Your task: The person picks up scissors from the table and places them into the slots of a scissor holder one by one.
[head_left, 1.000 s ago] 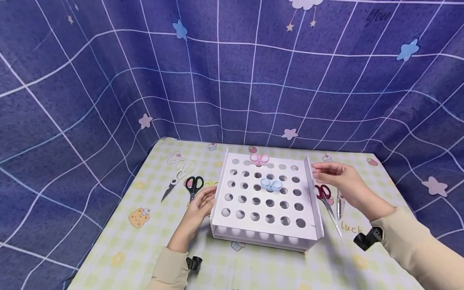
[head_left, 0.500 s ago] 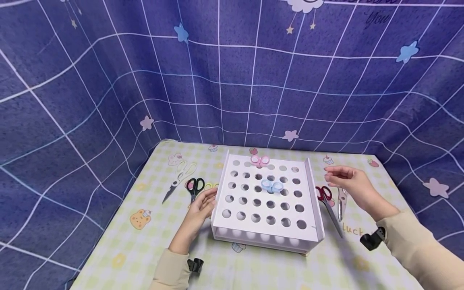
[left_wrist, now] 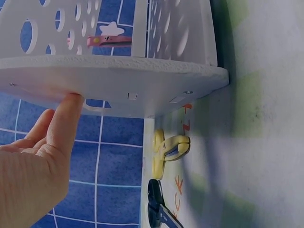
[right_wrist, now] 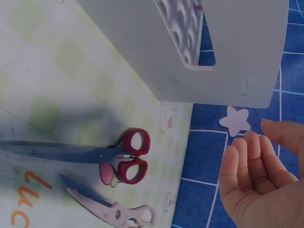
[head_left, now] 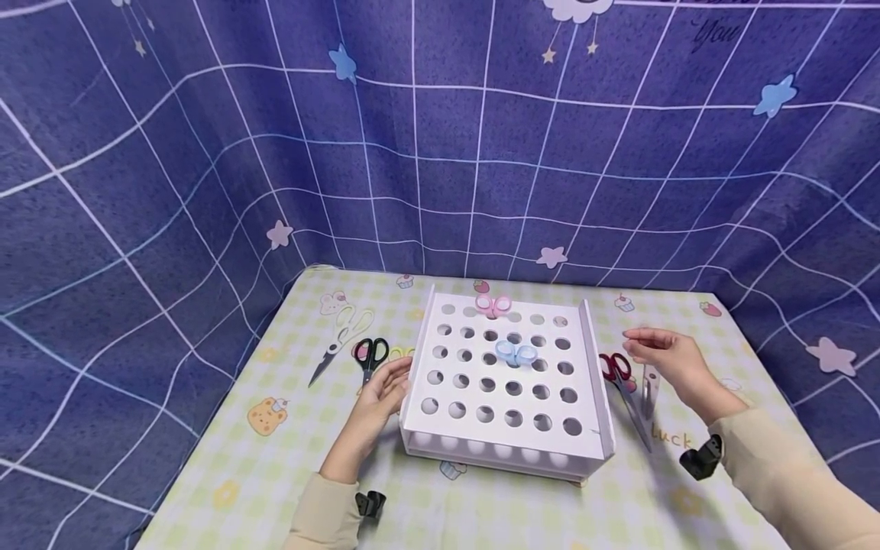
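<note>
A white rack (head_left: 601, 389) with rows of round holes stands mid-table, its perforated top sloping. Pink-handled scissors (head_left: 493, 307) sit in its back row, blue-handled scissors (head_left: 515, 355) in a row further forward. My left hand (head_left: 380, 391) rests against the rack's left side; in the left wrist view an extended digit touches the side panel (left_wrist: 114, 78) near its slot. My right hand (head_left: 672, 359) hovers right of the rack with loosely bent fingers and nothing between them. Below it lie red-handled scissors (right_wrist: 101, 155) and pale pink scissors (right_wrist: 117, 213).
Left of the rack lie black-handled scissors (head_left: 369, 357), yellow-handled scissors (left_wrist: 166, 150) partly hidden by hand and rack, and white-handled scissors (head_left: 333, 348). A checked cloth (head_left: 227, 451) covers the table, and a blue grid curtain (head_left: 447, 176) hangs behind and beside it.
My right hand has moved away from the rack's right side, rightward and slightly down over the pale pink scissors. The left hand has stayed at the rack's left side.
</note>
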### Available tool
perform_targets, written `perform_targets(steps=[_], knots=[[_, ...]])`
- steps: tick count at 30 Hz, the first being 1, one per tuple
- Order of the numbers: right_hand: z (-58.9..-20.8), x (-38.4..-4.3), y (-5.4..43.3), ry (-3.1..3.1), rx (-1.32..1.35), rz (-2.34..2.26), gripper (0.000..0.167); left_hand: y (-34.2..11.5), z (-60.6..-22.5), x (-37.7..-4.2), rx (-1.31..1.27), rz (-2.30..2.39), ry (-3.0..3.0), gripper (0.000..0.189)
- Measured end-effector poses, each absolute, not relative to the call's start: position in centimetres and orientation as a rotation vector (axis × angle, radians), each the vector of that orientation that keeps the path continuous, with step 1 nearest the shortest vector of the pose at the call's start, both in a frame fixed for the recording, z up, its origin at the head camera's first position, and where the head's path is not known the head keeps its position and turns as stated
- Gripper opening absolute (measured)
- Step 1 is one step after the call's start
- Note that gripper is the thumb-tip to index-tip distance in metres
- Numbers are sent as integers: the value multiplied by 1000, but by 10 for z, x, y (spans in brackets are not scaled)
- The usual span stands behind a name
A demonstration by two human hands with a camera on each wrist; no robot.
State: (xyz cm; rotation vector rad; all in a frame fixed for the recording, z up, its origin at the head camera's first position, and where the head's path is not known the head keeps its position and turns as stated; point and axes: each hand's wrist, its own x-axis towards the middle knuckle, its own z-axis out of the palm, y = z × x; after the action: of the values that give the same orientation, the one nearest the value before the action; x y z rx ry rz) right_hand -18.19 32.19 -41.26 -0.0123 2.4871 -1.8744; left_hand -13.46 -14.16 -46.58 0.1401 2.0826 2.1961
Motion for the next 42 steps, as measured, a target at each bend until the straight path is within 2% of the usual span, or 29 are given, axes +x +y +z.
perform_targets(steps=[10,19,29,42], knots=[[-427,-183,325,2605,159,-1669,9,-142,-467,-135,146,2202,2070,50],[-439,-187,331,2662,158,-1634,10,-141,-465,-136,153,2192,2083,50],[-453,-195,338,2675,224,-1584,48,-141,-467,-135,139,2203,2083,48],[-468,-200,346,2699,329,-1471,50,-142,-467,-135,141,2200,2076,49]])
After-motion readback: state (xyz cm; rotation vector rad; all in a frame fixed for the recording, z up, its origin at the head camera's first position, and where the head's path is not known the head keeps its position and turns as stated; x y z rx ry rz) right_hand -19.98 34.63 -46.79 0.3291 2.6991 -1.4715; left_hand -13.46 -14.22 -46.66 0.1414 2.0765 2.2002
